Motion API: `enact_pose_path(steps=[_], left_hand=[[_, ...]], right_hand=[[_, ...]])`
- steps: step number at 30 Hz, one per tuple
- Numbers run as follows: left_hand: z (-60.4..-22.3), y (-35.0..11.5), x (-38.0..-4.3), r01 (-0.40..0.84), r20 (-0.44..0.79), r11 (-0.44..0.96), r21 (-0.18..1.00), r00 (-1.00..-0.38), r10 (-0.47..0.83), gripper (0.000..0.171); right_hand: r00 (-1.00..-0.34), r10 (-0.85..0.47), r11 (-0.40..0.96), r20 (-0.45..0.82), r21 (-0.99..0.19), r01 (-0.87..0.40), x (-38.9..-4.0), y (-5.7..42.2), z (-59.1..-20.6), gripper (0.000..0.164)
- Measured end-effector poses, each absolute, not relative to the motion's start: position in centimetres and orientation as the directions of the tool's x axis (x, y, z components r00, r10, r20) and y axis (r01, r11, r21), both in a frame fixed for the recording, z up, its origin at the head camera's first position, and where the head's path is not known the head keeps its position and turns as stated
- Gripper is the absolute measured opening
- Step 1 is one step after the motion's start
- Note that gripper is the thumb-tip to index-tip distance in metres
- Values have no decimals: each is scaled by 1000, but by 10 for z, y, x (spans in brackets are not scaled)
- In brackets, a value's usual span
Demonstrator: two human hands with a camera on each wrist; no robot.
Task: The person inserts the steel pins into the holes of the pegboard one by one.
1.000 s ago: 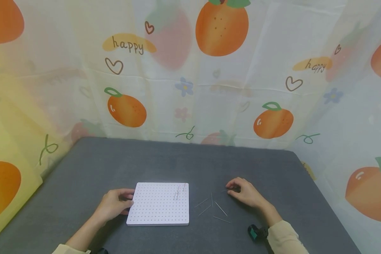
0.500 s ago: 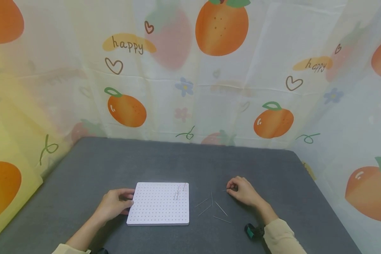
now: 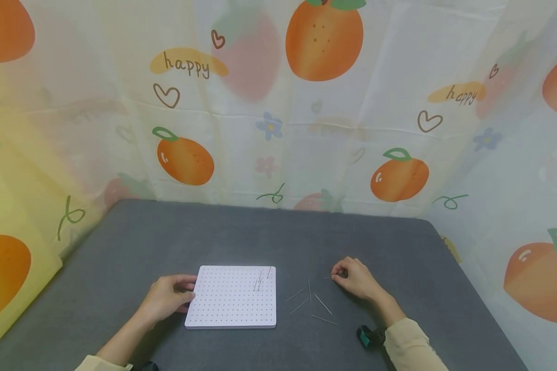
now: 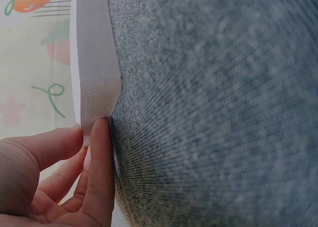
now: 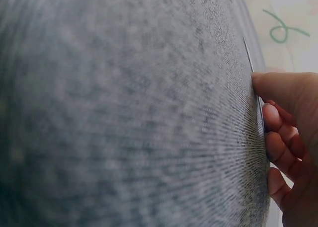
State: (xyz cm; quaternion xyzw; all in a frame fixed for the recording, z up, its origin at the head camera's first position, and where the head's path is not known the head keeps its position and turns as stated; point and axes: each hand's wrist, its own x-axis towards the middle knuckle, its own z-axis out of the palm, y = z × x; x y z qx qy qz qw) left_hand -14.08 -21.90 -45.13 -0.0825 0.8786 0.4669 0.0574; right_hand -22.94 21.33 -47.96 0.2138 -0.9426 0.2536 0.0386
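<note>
A white pegboard [image 3: 223, 304] with rows of small holes lies on the table, and several thin metal pins [image 3: 260, 281] stand in its far right part. My left hand [image 3: 164, 298] is at its left edge, thumb and fingertips touching the side; the left wrist view shows them against the pegboard's wall [image 4: 99, 58] near a corner. My right hand [image 3: 358, 281] pinches a thin metal pin [image 3: 327, 278] low over the table, right of the board. In the right wrist view the pin [image 5: 248, 50] runs out past the thumb tip, and the other fingers are bent.
Several loose metal pins [image 3: 323, 305] lie scattered on the dark grey table [image 3: 241, 237] between the board and my right hand. A patterned curtain [image 3: 306, 113] hangs behind the table. A black wrist device [image 3: 370, 337] is on my right wrist.
My right hand has shifted slightly left and its thumb and finger have come together on the pin. The left hand, the board and the loose pins stay where they were.
</note>
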Motion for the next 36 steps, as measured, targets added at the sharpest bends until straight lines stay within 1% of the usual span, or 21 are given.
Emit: enact_pose_path(steps=[13, 23, 31, 36], left_hand=[[-451, -220, -140, -188, -169, 542, 819, -982, -85, 40], [-453, -219, -142, -193, -170, 541, 818, -981, -93, 40], [-452, -218, -142, -205, -180, 557, 805, -979, -100, 40], [-453, -218, -143, -212, -187, 561, 800, -977, -103, 40]], right_hand=[[-895, -399, 783, 200, -434, -446, -229, 213, -478, 12], [-908, -382, 795, 175, -439, -419, -228, 211, -474, 11], [-905, -401, 773, 144, -477, -418, -226, 210, -471, 8], [-904, -410, 734, 122, -544, -406, -222, 207, -464, 4]])
